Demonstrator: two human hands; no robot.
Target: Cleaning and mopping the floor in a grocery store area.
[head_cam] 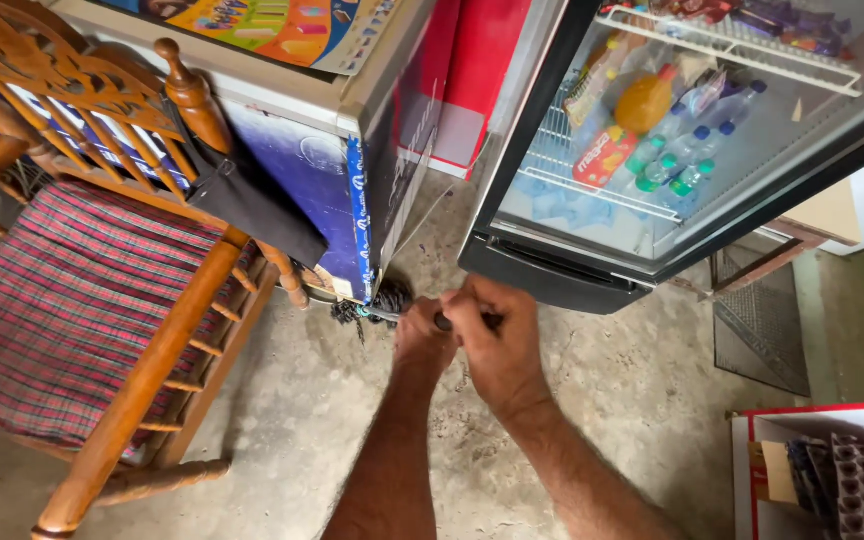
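While both hands grip the broom handle, left hand sits nearer the bristles than right hand.

Beside the glossy glass-doored fridge, the chair is polished wood with a woven plaid cloth cushion; the floor below looks rough, matt concrete.
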